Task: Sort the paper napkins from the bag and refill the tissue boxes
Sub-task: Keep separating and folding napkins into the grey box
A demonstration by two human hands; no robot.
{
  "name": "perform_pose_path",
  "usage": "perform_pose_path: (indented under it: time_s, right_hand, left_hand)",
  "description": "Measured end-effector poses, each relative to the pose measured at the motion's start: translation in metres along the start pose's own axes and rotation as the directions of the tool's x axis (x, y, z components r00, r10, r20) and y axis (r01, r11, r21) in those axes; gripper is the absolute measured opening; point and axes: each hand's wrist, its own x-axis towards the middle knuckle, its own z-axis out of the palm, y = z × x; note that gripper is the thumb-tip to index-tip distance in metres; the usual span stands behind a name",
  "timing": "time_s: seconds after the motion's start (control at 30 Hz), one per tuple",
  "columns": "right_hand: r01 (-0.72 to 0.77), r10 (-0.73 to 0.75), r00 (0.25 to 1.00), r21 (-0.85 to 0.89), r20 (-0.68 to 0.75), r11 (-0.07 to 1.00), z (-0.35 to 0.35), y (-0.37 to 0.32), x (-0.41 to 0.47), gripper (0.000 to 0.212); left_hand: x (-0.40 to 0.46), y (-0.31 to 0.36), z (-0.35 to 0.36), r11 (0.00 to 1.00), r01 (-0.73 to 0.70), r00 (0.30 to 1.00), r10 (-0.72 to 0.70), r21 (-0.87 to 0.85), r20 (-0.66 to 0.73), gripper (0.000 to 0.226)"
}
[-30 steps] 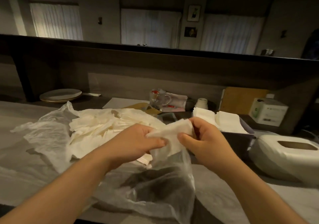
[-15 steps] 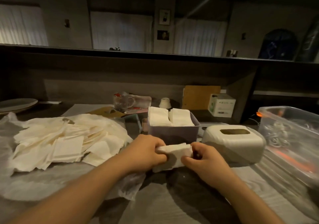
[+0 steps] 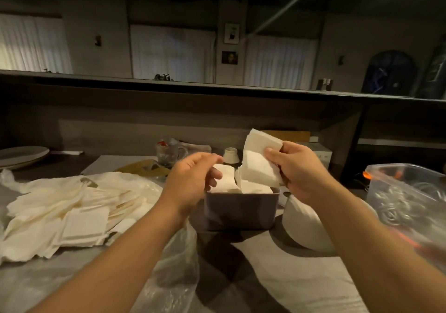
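A dark open-topped box [image 3: 239, 210] stands mid-counter with white napkins standing in it. My right hand [image 3: 298, 169] grips a stack of folded white napkins [image 3: 259, 160] just above the box's right half. Over the box's left half, my left hand [image 3: 193, 178] has its fingers curled on the napkins [image 3: 225, 178] standing there. A heap of loose napkins [image 3: 72, 211] lies on the clear plastic bag [image 3: 173, 259] at the left. A white domed tissue box [image 3: 304, 226] sits right of the dark box, partly hidden by my right forearm.
A clear plastic tub [image 3: 407, 192] of metal items sits at the right. Behind the box are a glass mug [image 3: 169, 153], a small white cup [image 3: 230, 156] and a white carton [image 3: 318, 153]. Plates [image 3: 21, 156] lie far left. A raised counter ledge [image 3: 217, 90] runs behind.
Both hands rose from the counter front to the dark box. The right hand now holds the napkin stack upright over it, and the left hand moved onto the napkins in the box.
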Motion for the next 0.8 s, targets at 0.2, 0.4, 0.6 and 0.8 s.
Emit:
perform_pose_path:
  time_s: [0.2,0.4,0.6,0.8]
  right_hand:
    - [-0.113,0.117,0.993,-0.354,-0.010,0.928,0.003,0.014,0.051,0.028]
    - [-0.017,-0.019,0.999,-0.709,-0.043,0.705,0.013,0.030,0.063,0.032]
    - [0.148,-0.177,0.983,-0.804,0.054,0.576,0.006,0.045,0.060,0.029]
    - [0.216,-0.173,0.975,-0.799,0.142,0.561,-0.001,0.047,0.053,0.016]
  left_hand:
    - [0.017,-0.015,0.003,0.974,-0.128,0.992,0.126,0.189,0.023,0.016]
    - [0.030,-0.019,0.015,0.793,-0.327,0.945,0.263,0.514,0.195,0.013]
    - [0.045,-0.014,0.032,0.568,-0.452,0.876,0.137,0.688,0.462,0.029]
    - [0.049,-0.014,0.038,0.516,-0.433,0.855,-0.025,0.739,0.518,0.028]
